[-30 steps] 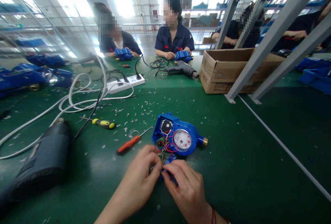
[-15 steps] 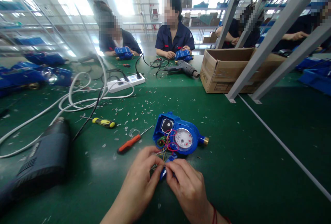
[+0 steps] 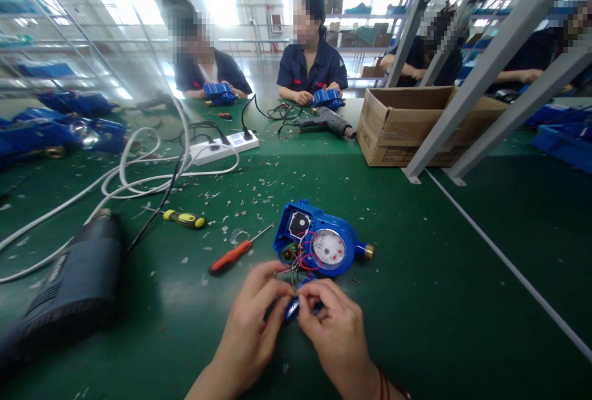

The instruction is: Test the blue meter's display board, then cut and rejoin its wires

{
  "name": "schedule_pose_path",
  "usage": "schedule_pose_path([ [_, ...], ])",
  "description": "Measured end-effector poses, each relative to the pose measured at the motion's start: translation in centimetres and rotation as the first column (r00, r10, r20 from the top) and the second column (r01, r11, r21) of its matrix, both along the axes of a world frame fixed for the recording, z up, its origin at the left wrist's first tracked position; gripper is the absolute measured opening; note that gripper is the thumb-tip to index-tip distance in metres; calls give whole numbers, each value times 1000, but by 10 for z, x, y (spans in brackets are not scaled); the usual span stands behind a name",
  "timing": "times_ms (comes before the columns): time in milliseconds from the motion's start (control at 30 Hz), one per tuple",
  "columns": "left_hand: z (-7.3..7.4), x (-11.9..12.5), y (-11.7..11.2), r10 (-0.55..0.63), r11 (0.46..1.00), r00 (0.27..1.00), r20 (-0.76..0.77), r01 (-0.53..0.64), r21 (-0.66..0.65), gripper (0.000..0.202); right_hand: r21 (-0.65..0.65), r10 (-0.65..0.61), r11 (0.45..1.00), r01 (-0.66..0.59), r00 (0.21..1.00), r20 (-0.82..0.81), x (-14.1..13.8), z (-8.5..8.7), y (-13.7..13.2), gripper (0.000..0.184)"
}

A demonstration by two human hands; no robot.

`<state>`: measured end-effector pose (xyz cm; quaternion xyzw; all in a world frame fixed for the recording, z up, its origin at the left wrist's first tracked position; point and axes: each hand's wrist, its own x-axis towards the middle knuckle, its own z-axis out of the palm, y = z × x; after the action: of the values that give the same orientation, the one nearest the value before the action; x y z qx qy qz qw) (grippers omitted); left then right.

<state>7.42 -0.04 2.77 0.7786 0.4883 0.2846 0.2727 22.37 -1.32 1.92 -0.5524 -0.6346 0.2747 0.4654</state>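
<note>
An opened blue water meter point(image 3: 319, 244) lies on the green table, its dial facing up and red, yellow and green wires point(image 3: 298, 259) spilling from its left side. Just in front of it, my left hand point(image 3: 252, 332) and my right hand point(image 3: 335, 335) meet, fingers pinched together on a small blue part point(image 3: 292, 309) attached to those wires. Both hands are closed around that part. A red cord circles my right wrist.
An orange-handled screwdriver point(image 3: 229, 257) and a yellow-handled one point(image 3: 185, 219) lie left of the meter. A dark heat gun point(image 3: 69, 289), white cables, a power strip point(image 3: 224, 148) and a cardboard box point(image 3: 407, 126) sit around. Several people work at the far edge.
My hands have shifted slightly up toward the meter, and the small blue part has turned between my fingertips. The meter has not moved.
</note>
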Motion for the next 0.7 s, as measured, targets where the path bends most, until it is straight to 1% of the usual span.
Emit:
schedule_pose_path([
  [167,1,-3,1,6,1000,1000,5,-6,11,15,-130,4,991,-12,998,-55,6,2,1,13],
  [267,5,-4,2,2,999,1000,-4,-3,-38,15,-174,2,985,-19,995,-99,11,0,0,13],
  [367,8,-5,2,21,993,1000,7,-20,-113,14,-167,17,985,-32,996,-92,18,-2,-4,12],
  [467,6,-6,1,34,989,999,27,-29,-146,13,-148,35,988,-40,999,-35,23,-3,-9,15],
  [600,4,-8,1,23,989,1000,20,-20,-147,11,-121,137,984,-131,989,47,25,-4,-13,9],
  [700,3,-10,1,25,992,999,28,-21,-123,12,-108,156,983,-148,986,66,23,-3,-13,10],
])
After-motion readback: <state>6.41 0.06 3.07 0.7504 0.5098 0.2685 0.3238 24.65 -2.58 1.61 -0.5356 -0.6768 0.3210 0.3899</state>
